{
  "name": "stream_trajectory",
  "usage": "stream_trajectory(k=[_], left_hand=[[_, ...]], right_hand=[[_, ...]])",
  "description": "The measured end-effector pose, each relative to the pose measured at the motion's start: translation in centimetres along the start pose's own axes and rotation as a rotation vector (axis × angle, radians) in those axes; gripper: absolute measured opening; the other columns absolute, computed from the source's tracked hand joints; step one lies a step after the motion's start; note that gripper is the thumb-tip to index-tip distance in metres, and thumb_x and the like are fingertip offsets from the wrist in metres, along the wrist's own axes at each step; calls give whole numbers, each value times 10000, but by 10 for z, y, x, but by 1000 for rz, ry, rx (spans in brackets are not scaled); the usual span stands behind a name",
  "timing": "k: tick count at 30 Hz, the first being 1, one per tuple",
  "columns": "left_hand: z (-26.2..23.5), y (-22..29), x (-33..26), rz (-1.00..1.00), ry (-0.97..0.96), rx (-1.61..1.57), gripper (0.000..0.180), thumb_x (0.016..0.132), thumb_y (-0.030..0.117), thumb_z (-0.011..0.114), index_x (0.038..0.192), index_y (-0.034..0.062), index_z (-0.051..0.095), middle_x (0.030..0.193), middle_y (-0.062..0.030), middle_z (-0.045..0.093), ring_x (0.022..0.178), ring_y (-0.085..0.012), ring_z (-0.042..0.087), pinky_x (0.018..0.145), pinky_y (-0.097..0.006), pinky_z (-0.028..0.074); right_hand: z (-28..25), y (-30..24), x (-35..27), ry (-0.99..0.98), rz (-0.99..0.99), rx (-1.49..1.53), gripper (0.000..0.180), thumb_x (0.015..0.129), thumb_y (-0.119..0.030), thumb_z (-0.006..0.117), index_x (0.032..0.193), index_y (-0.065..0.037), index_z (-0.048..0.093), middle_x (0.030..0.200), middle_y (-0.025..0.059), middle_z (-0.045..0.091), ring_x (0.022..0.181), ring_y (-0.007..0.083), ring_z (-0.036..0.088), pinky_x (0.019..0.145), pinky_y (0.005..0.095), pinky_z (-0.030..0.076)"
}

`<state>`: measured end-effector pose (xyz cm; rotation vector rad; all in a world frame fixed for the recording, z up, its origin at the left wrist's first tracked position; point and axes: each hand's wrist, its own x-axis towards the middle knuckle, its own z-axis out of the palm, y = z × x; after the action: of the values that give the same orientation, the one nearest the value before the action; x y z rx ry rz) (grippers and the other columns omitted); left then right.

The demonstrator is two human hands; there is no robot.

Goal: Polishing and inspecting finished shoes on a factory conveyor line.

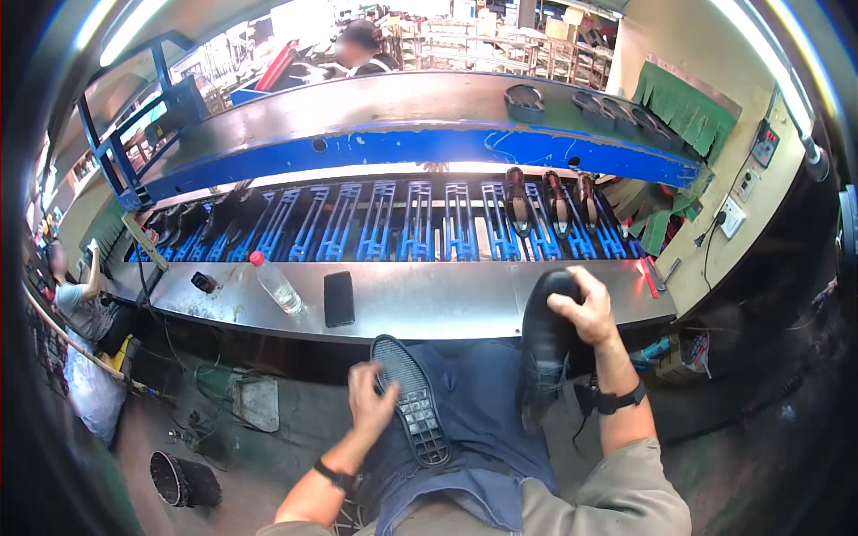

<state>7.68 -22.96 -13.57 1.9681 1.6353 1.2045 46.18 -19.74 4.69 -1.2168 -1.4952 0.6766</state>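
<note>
A black shoe (pixel 542 344) is held toe-up above my right thigh, at the bench's front edge. My right hand (pixel 585 308) grips it near the toe, with fingers and thumb around the upper. On my left thigh lies a black rubber shoe sole (pixel 413 393), its ribbed and gridded face up. My left hand (pixel 374 399) is closed at the sole's left edge, thumb over the rim; part of its fingers is hidden.
On the metal bench (pixel 429 299) are a phone (pixel 339 299), a bottle (pixel 278 284), a small black object (pixel 205 283) and tools (pixel 650 276). Behind run blue racks (pixel 417 223) bearing shoes (pixel 517 204), beneath a shelf (pixel 375 103). A bucket (pixel 183 481) stands lower left. Two people are farther off.
</note>
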Motion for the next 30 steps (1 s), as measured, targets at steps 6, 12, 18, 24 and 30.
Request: stream_trajectory(k=[6, 12, 18, 24, 30], left_hand=[[53, -53, 89, -250, -217, -218, 449, 847, 348, 769, 1060, -44, 721, 1071, -196, 714, 997, -302, 682, 900, -365, 524], [-4, 2, 76, -808, -456, -1766, 477, 932, 225, 574, 1283, -99, 562, 1306, -291, 604, 1242, -363, 594, 1039, -461, 508], [-10, 19, 70, -333, -486, -1379, 774, 1018, 607, 393, 1427, -49, 405, 1311, -275, 586, 1296, -393, 534, 1066, -490, 481], [-9, 85, 77, -499, -484, -1711, 805, 1043, 620, 157, 1438, -36, 406, 1242, -265, 607, 1230, -422, 574, 981, -534, 545], [4, 136, 61, -322, -581, -1365, 772, 1062, 557, 142, 1371, -63, 483, 1243, -266, 618, 1227, -425, 575, 1050, -523, 491]], right_hand=[[64, 78, -92, -191, 357, 204, 380, 865, -263, 773, 1121, -12, 650, 1012, 31, 662, 940, 119, 595, 877, 301, 495], [64, 62, -124, -272, 535, 942, 660, 886, -407, 746, 1335, 26, 529, 1160, 105, 659, 1106, 187, 623, 976, 327, 492], [57, 108, -205, -231, 1048, 1270, 927, 878, -664, 611, 1401, 81, 441, 1164, 291, 656, 1039, 409, 691, 929, 488, 579], [43, 124, -201, -332, 951, 1097, 804, 909, -562, 623, 1406, 48, 458, 1277, 208, 622, 1110, 275, 662, 920, 395, 567], [74, 48, -139, -582, 591, 826, 781, 967, -524, 562, 1443, 80, 428, 1318, 133, 591, 1184, 180, 559, 1025, 310, 428]])
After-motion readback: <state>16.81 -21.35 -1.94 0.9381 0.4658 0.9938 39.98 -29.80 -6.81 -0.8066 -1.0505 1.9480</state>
